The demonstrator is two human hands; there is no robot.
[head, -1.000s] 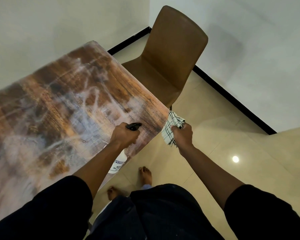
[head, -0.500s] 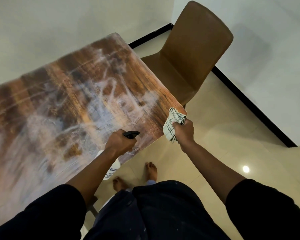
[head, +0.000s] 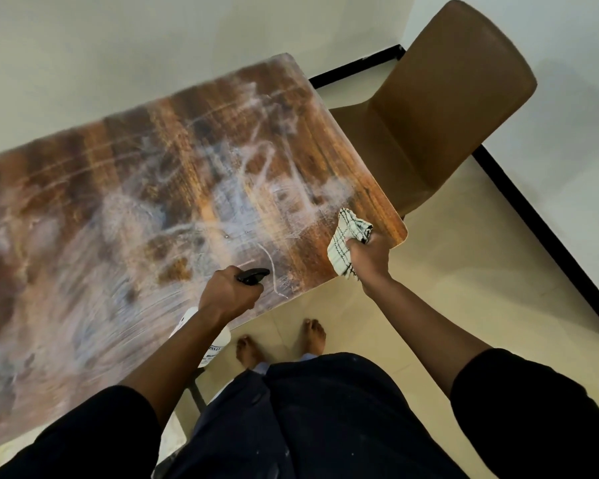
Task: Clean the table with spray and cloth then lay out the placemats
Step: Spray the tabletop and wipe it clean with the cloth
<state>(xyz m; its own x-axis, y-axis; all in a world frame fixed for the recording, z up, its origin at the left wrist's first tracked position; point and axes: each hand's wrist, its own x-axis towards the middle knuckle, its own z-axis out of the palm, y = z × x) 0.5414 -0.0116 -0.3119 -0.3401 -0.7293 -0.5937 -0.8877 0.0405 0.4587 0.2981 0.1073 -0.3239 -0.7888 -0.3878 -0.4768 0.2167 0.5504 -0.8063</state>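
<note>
A wood-grain table (head: 101, 202) fills the left of the view, its top streaked with white smears. My left hand (head: 227, 293) grips a spray bottle (head: 218, 344) over the table's near edge; the black nozzle sticks out past my fingers and the white labelled body hangs below my wrist. My right hand (head: 369, 259) holds a bunched white cloth with dark checks (head: 343, 245) at the table's near right corner. Whether the cloth touches the tabletop, I cannot tell. No placemats are in view.
A brown chair (head: 440, 105) stands at the table's right end, close to the corner. White walls with a black skirting strip (head: 533, 216) close in behind and to the right. Beige floor tiles (head: 464, 288) spread on the right; my bare feet (head: 312, 335) stand by the table's edge.
My right hand has carried the cloth from beside the table's corner to over it. The left hand keeps its grip on the spray bottle. The view has shifted left.
</note>
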